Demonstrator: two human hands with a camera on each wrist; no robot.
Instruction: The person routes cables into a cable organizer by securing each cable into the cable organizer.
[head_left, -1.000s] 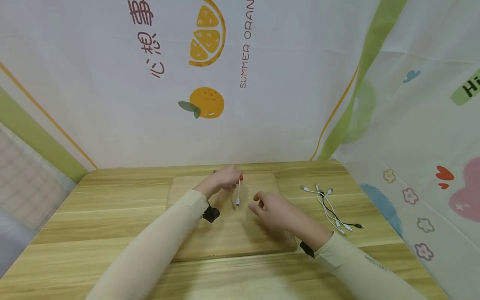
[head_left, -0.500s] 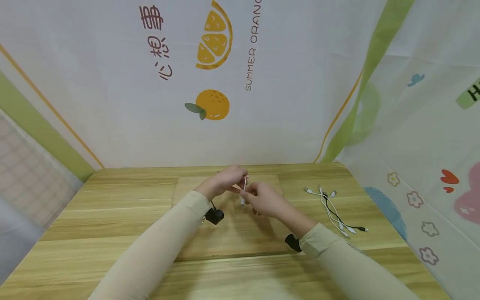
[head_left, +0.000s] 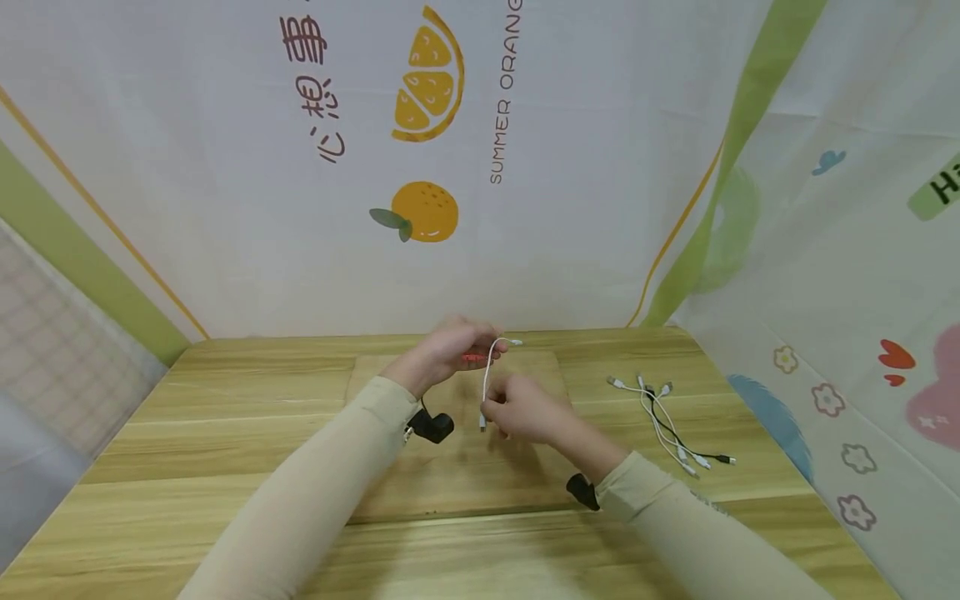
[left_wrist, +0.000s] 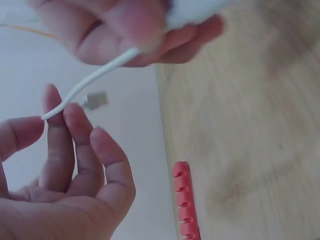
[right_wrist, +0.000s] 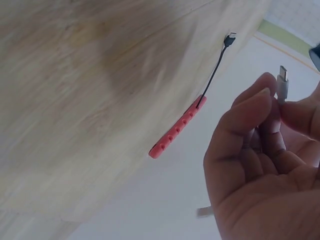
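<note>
My left hand [head_left: 453,342] and right hand [head_left: 527,410] pinch the white cable [left_wrist: 95,75], apparently straightening it; next probably needs aligning with the red holder [left_wrist: 185,200].

Red strip [left_wrist: 184,199] cut off (left wrist view).

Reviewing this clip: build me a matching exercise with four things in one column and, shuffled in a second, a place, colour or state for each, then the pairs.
Things:
1. Single white cable
2. Slotted cable-clip strip
3. Group of loose cables
4. Whole orange with leaves

Places, colours, states:
A. On the tabletop, to the right of the wooden board in the head view
B. Printed on the white backdrop
C. Red
D. Pinched by both the left hand and the right hand

Right pairs: 1-D, 2-C, 3-A, 4-B
</note>
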